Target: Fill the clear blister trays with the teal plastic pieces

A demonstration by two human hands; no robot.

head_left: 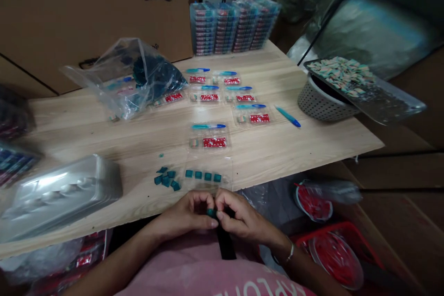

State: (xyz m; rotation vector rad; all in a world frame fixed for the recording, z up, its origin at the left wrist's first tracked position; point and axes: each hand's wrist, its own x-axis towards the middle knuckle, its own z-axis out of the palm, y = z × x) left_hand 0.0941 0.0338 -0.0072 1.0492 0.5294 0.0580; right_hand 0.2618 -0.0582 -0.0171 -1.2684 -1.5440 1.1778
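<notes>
On my feed: green piece (pixel 210 212) just off the table's (pixel 277 157) near edge, pinched by left hand (pixel 189 210) and right hand (pixel 243 216). Shirt (pixel 194 268) lettering cut off; I make out "EXPL". Carton (pixel 86 18) print illegible. Clear pack (pixel 210 163): four green squares (pixel 207 176). Bag (pixel 116 58): dark green contents. Tray (pixel 388 101) on basket (pixel 321 101): pale bits (pixel 342 74).
</notes>
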